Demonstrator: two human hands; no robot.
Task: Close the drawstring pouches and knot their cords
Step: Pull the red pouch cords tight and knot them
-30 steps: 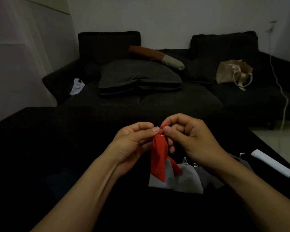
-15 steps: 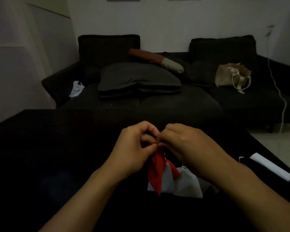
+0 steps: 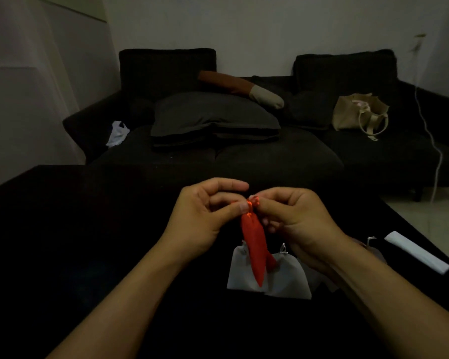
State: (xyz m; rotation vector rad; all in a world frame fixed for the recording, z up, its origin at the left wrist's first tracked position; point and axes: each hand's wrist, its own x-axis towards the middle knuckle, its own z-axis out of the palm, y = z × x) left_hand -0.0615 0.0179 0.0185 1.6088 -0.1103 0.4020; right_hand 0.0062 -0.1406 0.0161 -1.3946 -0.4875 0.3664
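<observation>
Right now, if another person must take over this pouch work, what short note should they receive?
Left hand: pinches the gathered neck of the red pouch.
Right hand: pinches the red cord at the top of the same pouch.
The red pouch hangs in the air between both hands, its mouth drawn shut. I cannot tell whether the knot is finished.
Two grey pouches lie below on the black table, mouths gathered; their knots are too small to judge. More pouches seem to lie under the right forearm, mostly hidden.
Left to do: finish the red knot, then check the others.
</observation>
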